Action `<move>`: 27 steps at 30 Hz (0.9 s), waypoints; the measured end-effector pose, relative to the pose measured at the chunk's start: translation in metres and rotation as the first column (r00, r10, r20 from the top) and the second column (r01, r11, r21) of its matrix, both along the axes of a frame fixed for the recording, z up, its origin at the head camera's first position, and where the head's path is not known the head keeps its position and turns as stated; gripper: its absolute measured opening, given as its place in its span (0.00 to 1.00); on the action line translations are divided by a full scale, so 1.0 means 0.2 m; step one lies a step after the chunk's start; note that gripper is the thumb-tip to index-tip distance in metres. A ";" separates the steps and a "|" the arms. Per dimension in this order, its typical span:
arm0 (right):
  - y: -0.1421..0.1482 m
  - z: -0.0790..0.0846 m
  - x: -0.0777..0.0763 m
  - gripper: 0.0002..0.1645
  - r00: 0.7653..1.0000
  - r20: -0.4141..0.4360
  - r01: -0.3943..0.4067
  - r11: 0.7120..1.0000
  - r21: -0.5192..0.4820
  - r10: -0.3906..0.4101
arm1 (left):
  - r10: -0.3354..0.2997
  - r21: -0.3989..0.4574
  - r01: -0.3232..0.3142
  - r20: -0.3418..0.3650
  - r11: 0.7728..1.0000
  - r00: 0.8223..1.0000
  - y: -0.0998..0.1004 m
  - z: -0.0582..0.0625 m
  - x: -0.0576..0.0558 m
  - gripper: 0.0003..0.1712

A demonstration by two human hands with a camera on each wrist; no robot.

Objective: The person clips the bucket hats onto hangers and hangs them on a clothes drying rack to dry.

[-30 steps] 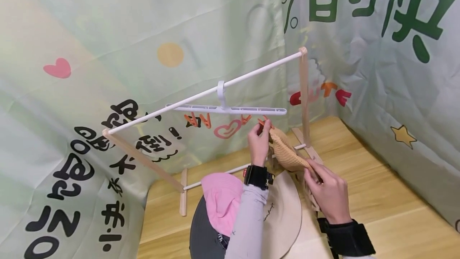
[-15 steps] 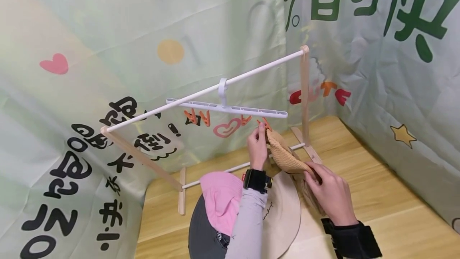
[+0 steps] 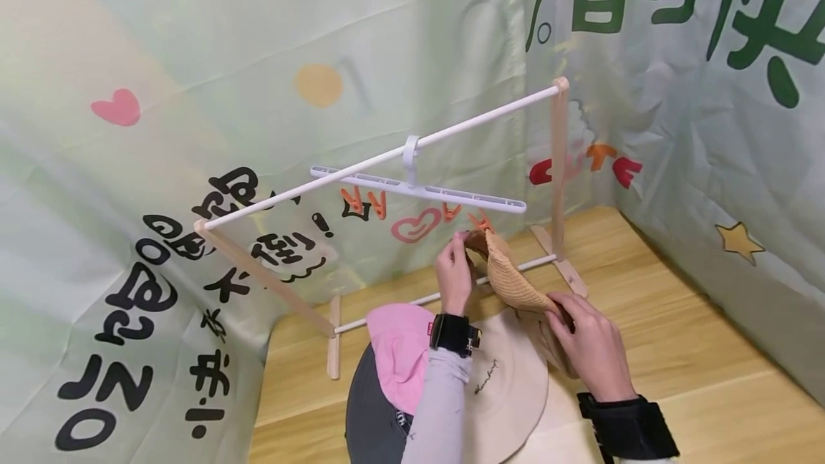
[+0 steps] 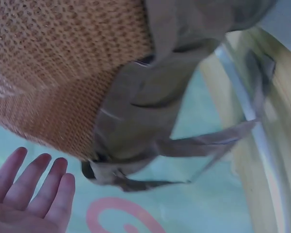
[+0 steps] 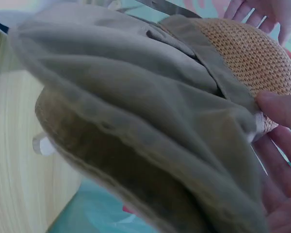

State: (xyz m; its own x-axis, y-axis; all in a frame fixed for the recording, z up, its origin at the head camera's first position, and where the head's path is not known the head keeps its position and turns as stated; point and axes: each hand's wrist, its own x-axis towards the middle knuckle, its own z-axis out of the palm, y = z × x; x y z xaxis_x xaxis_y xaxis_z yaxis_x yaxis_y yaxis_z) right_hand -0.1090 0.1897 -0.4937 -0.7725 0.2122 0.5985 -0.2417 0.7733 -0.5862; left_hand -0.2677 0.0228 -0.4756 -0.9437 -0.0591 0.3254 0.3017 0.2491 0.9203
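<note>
A sun hat [image 3: 515, 278] with a tan woven crown and khaki fabric brim hangs below an orange clip [image 3: 480, 221] on the pale lilac hanger [image 3: 425, 190]. My right hand [image 3: 591, 346] pinches the hat where weave meets fabric, thumb on the outside in the right wrist view. My left hand [image 3: 455, 274] is beside the hat's upper left edge. In the left wrist view, its extended fingers [image 4: 36, 182] lie just below the woven crown [image 4: 63, 58], holding nothing. A khaki strap [image 4: 203, 143] dangles from the hat.
Several orange clips line the hanger, which hooks on the white bar of a wooden rack [image 3: 559, 163]. Below lie a pink cap [image 3: 396, 349], a dark grey hat [image 3: 370, 414] and a wide beige hat [image 3: 509, 392] on the wooden table [image 3: 677, 349]. Printed cloth walls surround it.
My left hand has let go of the orange clip and moved slightly down and left. The clip stays at the hat's top edge. My right hand keeps its hold.
</note>
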 end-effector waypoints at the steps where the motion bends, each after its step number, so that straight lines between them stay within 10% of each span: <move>1: -0.01 -0.01 0.00 0.18 1.000 0.000 -0.003 1.000 -0.001 0.003 | 0.004 -0.009 -0.003 0.013 1.000 1.000 -0.02 -0.01 0.00 0.27; 16: -0.12 -0.04 0.00 0.20 0.999 -0.047 -0.004 1.000 -0.002 0.003 | -0.011 -0.315 0.088 0.239 0.945 0.971 -0.25 -0.20 0.12 0.25; 27: -0.24 -0.01 0.01 0.21 0.996 -0.083 -0.022 0.999 0.033 0.025 | -0.027 -0.331 0.119 0.269 0.936 0.963 -0.34 -0.26 0.13 0.22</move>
